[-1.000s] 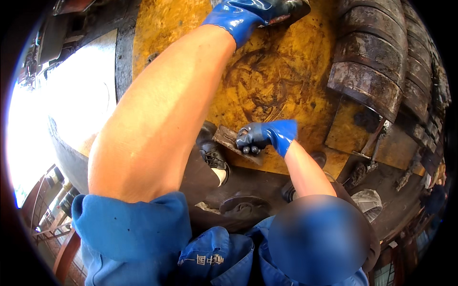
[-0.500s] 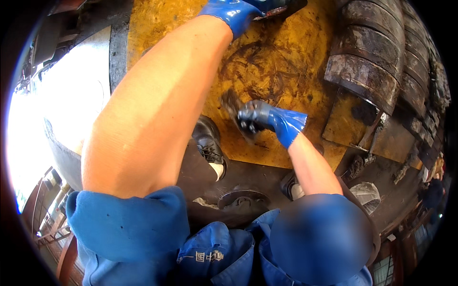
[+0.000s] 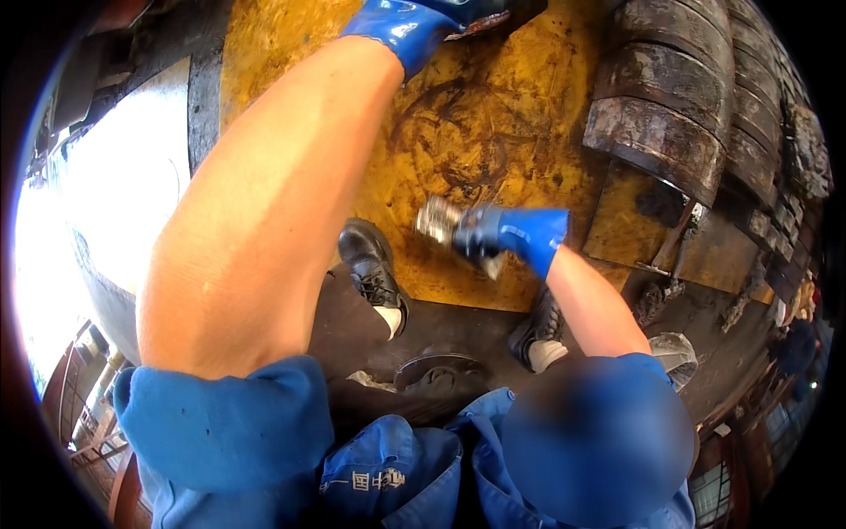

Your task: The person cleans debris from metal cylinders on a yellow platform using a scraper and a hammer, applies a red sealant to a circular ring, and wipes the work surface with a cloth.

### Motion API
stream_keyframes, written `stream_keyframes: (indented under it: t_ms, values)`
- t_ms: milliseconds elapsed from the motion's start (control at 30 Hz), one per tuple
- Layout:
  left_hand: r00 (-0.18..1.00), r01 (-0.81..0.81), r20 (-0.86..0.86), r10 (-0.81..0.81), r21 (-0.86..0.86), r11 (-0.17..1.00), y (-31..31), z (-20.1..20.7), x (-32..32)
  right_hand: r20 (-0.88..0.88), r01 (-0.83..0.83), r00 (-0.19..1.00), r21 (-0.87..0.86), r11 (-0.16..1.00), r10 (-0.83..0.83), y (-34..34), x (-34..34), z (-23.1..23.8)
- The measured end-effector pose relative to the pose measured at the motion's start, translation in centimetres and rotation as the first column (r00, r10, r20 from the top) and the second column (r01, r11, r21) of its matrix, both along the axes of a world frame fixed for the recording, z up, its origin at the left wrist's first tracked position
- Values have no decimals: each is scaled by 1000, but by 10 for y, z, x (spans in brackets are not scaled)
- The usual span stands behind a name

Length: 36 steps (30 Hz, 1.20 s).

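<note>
My right hand (image 3: 480, 234), in a blue glove with dark, soiled fingers, is closed around a short brush-like tool (image 3: 438, 220). Its light, shiny end sticks out to the left of the fist, and a narrow end shows below it. Motion blur hides the tool's exact kind. Beneath it lies a yellow, grease-stained plate (image 3: 485, 132) with dark curved smears. My left arm reaches far forward, and my blue-gloved left hand (image 3: 410, 26) is cut off by the top edge. Beside that hand is a dark shape; I cannot make out its fingers or any grip.
Dark, dirty curved metal shells (image 3: 661, 115) are stacked at the right. Below them lies a rod-like metal piece (image 3: 674, 242). My black shoes (image 3: 372, 264) stand at the plate's near edge. A bright white sheet (image 3: 123, 167) is on the left.
The tool in my right hand has turned, so its shiny end now shows where a dark, blurred side did. My left hand stays at the top edge. The whole view has shifted slightly.
</note>
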<state>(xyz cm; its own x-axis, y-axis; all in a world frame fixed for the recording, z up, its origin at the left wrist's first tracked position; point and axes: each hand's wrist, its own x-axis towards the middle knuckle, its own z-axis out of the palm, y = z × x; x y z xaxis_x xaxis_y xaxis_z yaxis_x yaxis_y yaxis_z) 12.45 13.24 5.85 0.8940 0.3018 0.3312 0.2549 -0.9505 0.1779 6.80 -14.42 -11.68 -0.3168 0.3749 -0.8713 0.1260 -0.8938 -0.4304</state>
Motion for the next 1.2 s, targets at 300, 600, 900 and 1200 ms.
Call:
stream_keyframes:
  t_ms: [300,600,900,1200]
  values:
    - [1000,15,4,-15,54,998,-1,-7,0,-142,243,964,118,963,-226,77,-65,1]
    - [999,16,27,-18,79,997,2,-8,2,34,886,444,-166,433,-895,54,-9,5]
    - [999,21,41,-24,76,997,2,-3,5,602,677,352,364,639,-717,-42,37,-4]
    - [999,13,28,-15,68,998,5,-4,3,874,135,485,-116,984,36,-5,32,12]
